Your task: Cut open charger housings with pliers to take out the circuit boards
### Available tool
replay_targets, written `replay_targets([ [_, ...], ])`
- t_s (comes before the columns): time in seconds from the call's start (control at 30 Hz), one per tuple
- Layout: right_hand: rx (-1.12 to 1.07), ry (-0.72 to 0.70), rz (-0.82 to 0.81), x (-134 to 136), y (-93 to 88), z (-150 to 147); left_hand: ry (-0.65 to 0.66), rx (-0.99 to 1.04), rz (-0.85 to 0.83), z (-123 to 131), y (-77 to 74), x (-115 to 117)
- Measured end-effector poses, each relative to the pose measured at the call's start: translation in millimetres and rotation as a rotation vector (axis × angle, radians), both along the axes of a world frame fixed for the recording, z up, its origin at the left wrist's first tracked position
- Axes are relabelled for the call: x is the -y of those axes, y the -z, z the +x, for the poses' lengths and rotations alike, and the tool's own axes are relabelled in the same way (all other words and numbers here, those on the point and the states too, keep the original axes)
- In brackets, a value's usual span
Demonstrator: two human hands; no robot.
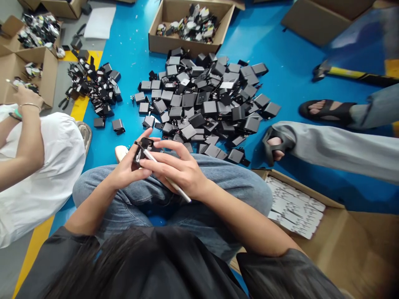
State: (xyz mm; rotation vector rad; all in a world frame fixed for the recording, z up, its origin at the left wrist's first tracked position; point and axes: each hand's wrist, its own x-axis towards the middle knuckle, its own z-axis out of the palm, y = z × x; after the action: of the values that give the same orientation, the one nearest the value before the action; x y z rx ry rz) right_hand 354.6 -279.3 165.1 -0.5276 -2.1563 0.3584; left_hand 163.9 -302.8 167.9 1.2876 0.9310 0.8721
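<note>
I sit cross-legged on a blue floor. My left hand [127,168] is closed around a small black charger block [141,150] held above my knees. My right hand [177,168] grips a thin silver rod-like tool [170,182] like a pen, its tip at the block, with two fingers stretched over the block's top. Just beyond my hands lies a big heap of similar black charger blocks [205,104].
A second, smaller pile of black parts [93,85] lies left. An open carton of mixed parts [190,27] stands at the back. A carton with white pieces [293,207] sits at my right. A person in white sits left; another person's sandalled feet [277,143] and a hammer [346,74] are right.
</note>
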Motion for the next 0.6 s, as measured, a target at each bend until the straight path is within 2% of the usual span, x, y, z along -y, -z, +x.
replay_targets([
  [0.13,-0.098,-0.069,-0.144,-2,-9.6,5,-0.145,-0.004,0.0,5,5.3,0],
  [0.23,-0.16,-0.087,-0.236,-2,-12.2,9,-0.181,0.043,-0.038,9,6.8,1],
  [0.37,-0.206,-0.076,-0.3,1,-10.1,11,-0.224,0.124,-0.079,12,3.6,0],
  [0.6,-0.251,0.046,-0.44,8,-9.8,6,-0.373,0.083,-0.098,10,-1.1,-6],
])
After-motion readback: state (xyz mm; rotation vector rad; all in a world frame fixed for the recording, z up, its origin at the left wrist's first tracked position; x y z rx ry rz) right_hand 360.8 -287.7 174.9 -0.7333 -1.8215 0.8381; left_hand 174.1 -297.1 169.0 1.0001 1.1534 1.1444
